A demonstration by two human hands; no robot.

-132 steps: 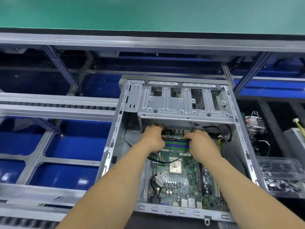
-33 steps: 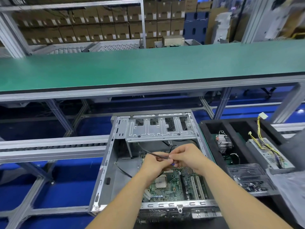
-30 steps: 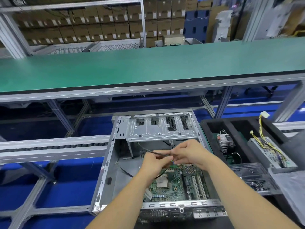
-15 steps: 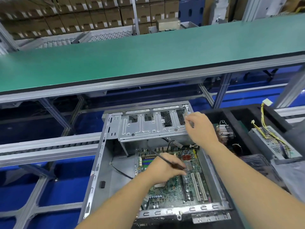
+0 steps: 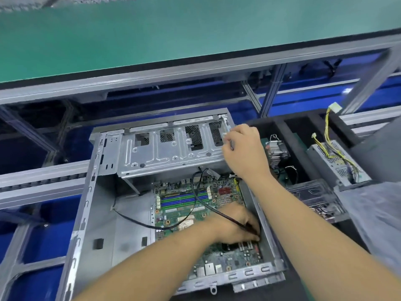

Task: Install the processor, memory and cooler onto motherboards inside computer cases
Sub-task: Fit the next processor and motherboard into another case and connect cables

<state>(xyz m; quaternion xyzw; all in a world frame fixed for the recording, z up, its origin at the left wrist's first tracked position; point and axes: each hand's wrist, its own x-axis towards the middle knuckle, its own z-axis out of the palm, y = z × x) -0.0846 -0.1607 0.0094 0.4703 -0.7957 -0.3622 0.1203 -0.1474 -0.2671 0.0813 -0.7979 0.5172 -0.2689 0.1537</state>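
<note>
Open computer case (image 5: 95, 213) lay below green conveyor belt (image 5: 152, 33); motherboard (image 5: 186, 205) inside. Right of case: heatsink cooler (image 5: 277, 151), power supply (image 5: 334, 161). Left hand (image 5: 236, 227) pinched black cable (image 5: 208, 205) at motherboard's right edge. Right hand (image 5: 245, 148), fingers curled, gripped drive cage (image 5: 169, 148) corner.

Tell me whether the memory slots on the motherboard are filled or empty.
Empty. The memory slots show as bare blue and green strips on the motherboard, with no modules standing in them; only a black cable crosses over them.
</note>
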